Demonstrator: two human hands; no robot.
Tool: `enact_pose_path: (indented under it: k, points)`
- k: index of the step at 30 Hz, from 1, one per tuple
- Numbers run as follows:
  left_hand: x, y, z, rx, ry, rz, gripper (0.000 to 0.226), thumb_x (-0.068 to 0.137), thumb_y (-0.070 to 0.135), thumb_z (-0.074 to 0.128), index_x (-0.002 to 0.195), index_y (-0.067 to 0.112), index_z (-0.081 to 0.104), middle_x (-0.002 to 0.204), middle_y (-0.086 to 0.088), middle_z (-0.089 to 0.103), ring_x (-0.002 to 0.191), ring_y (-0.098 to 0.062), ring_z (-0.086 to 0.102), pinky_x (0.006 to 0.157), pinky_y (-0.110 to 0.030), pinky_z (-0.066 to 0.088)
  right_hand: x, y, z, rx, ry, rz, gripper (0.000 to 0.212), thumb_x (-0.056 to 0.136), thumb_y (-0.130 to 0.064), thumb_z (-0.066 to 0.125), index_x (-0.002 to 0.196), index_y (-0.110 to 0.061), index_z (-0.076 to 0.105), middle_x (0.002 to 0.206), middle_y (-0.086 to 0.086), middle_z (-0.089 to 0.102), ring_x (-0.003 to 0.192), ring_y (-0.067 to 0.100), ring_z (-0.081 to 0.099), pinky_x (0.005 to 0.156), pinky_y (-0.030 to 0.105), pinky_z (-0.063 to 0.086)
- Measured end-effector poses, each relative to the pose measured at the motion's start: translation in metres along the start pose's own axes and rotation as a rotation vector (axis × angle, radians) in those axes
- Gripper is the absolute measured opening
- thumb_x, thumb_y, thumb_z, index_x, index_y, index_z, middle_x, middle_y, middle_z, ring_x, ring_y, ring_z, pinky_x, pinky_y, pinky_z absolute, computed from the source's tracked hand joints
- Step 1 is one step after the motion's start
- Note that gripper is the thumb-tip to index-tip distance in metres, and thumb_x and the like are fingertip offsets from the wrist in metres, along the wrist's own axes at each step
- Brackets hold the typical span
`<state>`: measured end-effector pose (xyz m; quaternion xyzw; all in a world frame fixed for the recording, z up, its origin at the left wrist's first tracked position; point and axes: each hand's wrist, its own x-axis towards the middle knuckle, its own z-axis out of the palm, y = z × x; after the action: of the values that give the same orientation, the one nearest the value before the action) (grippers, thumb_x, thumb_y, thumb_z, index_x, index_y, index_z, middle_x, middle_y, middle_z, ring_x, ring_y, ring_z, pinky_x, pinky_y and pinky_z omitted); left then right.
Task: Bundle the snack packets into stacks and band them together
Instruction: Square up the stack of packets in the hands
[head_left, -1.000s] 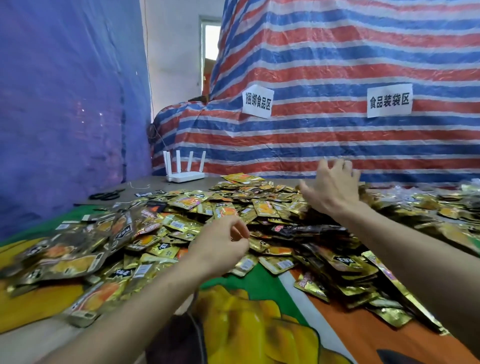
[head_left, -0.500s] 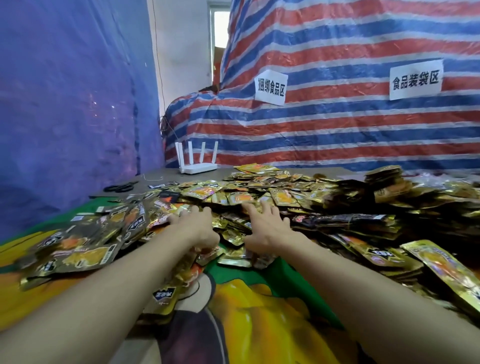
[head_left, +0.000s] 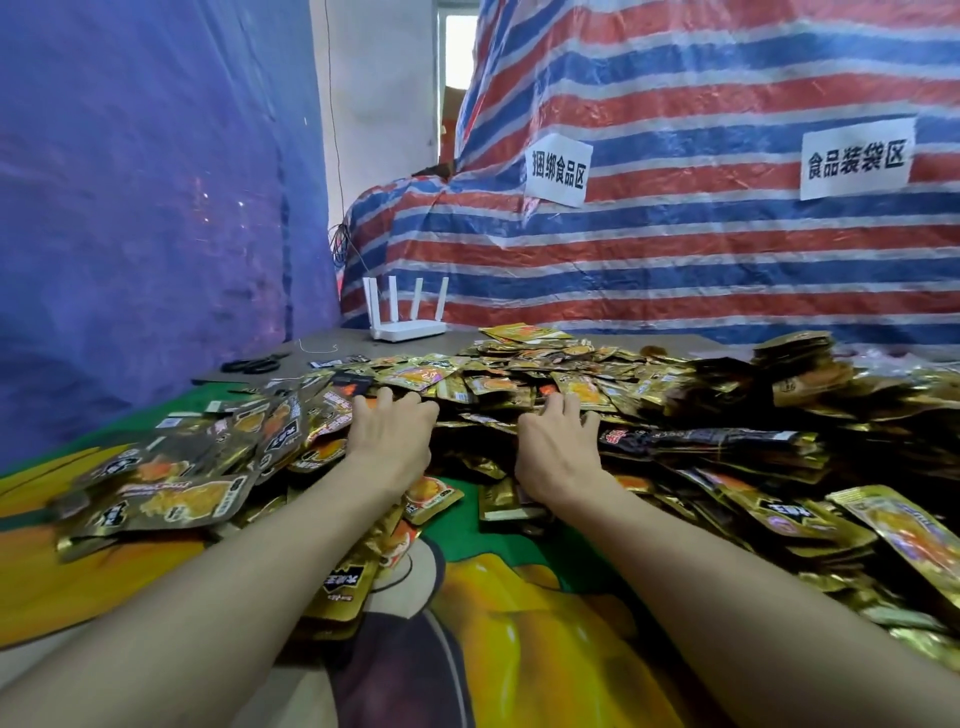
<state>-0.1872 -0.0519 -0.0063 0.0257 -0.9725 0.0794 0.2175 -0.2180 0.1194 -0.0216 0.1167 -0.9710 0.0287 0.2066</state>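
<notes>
- Now both my hands lie palm down on the heap of snack packets (head_left: 519, 384), on the near side of the white router (head_left: 408, 312), which stands at the far edge of the table (head_left: 332, 347).
- My left hand (head_left: 389, 436) is almost straight in front of the router. Its fingers are bent over the packets and the tips are hidden among them, so I cannot tell if it holds one.
- My right hand (head_left: 553, 447) is nearer to me than the router and to the right of it. Its fingers are a little spread and press on the packets, pinching nothing.
- Packets touch both hands on the far side and on the outer sides.
- The packets are small flat pouches of shiny gold foil with black parts and an orange picture. They lie loose, one crossing over another, many tilted.
- Far to the right of the router some packets sit in neat stacks (head_left: 800, 364). Whether a band holds them, I cannot tell.
- Black scissors (head_left: 254, 365) lie on the table to the left of the router.
- A printed cloth (head_left: 519, 597) in green, yellow and orange lies under my forearms, on my side of the router.
- Behind the router hangs a striped tarp (head_left: 675, 249) in red, blue and white.
</notes>
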Motion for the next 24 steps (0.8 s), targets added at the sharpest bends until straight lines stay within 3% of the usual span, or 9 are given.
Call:
enact_pose_path:
  k: [3,5,8,11,14,16,17,21,24]
  points:
    - [-0.004,-0.004,-0.009,-0.162,0.098,0.003,0.025,0.100,0.009,0.046,0.119,0.015,0.061,0.114,-0.006,0.062,0.112,-0.028,0.054,0.090,-0.041,0.044,-0.005,0.007,-0.010,0.183,0.085,-0.011,0.018,0.090,-0.003,0.054,0.103,-0.012,0.062,0.110,0.012,0.057,0.110,0.036,0.054,0.088,0.045,0.044]
    - [-0.008,-0.006,-0.017,-0.355,0.135,-0.042,0.019,0.101,0.007,0.043,0.106,0.009,0.062,0.107,-0.010,0.062,0.103,-0.032,0.059,0.087,-0.046,0.049,-0.009,0.013,-0.021,0.301,0.179,-0.003,0.017,0.087,-0.006,0.058,0.096,-0.017,0.067,0.089,0.004,0.064,0.091,0.031,0.063,0.075,0.037,0.047]
    - [-0.012,-0.005,-0.028,-0.594,0.183,-0.106,0.020,0.103,0.013,0.044,0.104,0.010,0.063,0.105,-0.010,0.065,0.095,-0.033,0.061,0.085,-0.049,0.052,-0.014,0.019,-0.040,0.512,0.292,0.094,0.011,0.088,-0.009,0.062,0.083,-0.018,0.066,0.072,0.000,0.064,0.070,0.026,0.060,0.059,0.033,0.045]
    - [-0.017,0.003,-0.038,-0.785,0.272,-0.167,0.022,0.106,0.024,0.045,0.101,0.015,0.065,0.092,-0.004,0.068,0.085,-0.028,0.063,0.077,-0.045,0.053,-0.016,0.023,-0.056,0.751,0.363,0.158,0.015,0.088,-0.006,0.063,0.074,-0.010,0.067,0.067,0.006,0.065,0.064,0.031,0.061,0.053,0.034,0.046]
    - [-0.022,0.013,-0.051,-0.963,0.357,-0.242,0.024,0.107,0.029,0.045,0.093,0.018,0.062,0.080,-0.001,0.066,0.075,-0.022,0.063,0.071,-0.039,0.052,-0.022,0.027,-0.066,0.932,0.431,0.177,0.018,0.091,-0.008,0.069,0.072,-0.008,0.067,0.068,0.003,0.066,0.063,0.027,0.062,0.048,0.034,0.049]
    - [-0.027,0.020,-0.062,-1.041,0.411,-0.279,0.024,0.106,0.028,0.047,0.090,0.017,0.062,0.079,-0.004,0.067,0.074,-0.022,0.063,0.069,-0.038,0.051,-0.029,0.028,-0.072,1.037,0.492,0.194,0.014,0.092,-0.015,0.073,0.081,-0.019,0.065,0.076,-0.009,0.064,0.068,0.007,0.061,0.050,0.014,0.045]
    - [-0.029,0.023,-0.068,-1.049,0.440,-0.291,0.024,0.106,0.027,0.048,0.090,0.016,0.061,0.080,-0.005,0.067,0.074,-0.022,0.062,0.067,-0.038,0.051,-0.033,0.028,-0.074,1.093,0.518,0.221,0.016,0.092,-0.017,0.074,0.083,-0.025,0.063,0.079,-0.013,0.064,0.073,0.002,0.061,0.055,0.010,0.046]
    - [-0.043,0.037,-0.081,-1.152,0.519,-0.264,0.017,0.105,0.021,0.050,0.098,0.010,0.062,0.088,-0.006,0.067,0.081,-0.024,0.063,0.073,-0.046,0.054,-0.052,0.029,-0.076,1.303,0.563,0.391,0.022,0.090,-0.022,0.077,0.073,-0.025,0.064,0.074,-0.007,0.069,0.075,0.014,0.071,0.059,0.024,0.055]
    - [-0.056,0.051,-0.083,-1.349,0.525,-0.310,0.013,0.105,0.018,0.050,0.100,0.016,0.061,0.091,0.000,0.067,0.082,-0.016,0.064,0.072,-0.036,0.056,-0.066,0.027,-0.076,1.529,0.529,0.511,0.018,0.088,-0.025,0.078,0.076,-0.017,0.067,0.069,-0.001,0.073,0.067,0.015,0.073,0.059,0.027,0.059]
